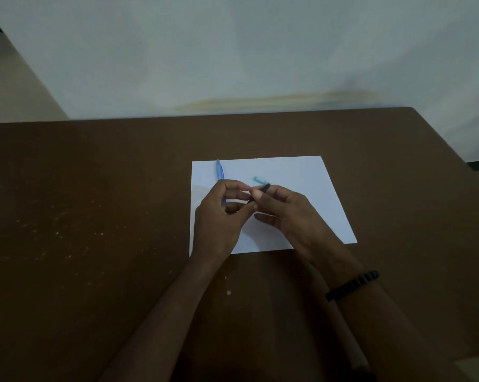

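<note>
Both hands work over white paper (301,175) on brown table (95,188). Right hand (287,213) pinches thin black pen piece (266,186) between thumb and forefinger, other fingers loosely spread below. Left hand (219,216) has fingers curled in toward the piece's lower end; actual grip is hidden, can't tell. The piece is raised just above the paper's middle, tilted. Blue pen barrel (219,172) lies on the paper, its near end blocked by the left hand. Teal cap (259,180) lies just behind the right fingertips. Black bead bracelet (352,285) on right wrist. Pale wall (232,51) behind.
</note>
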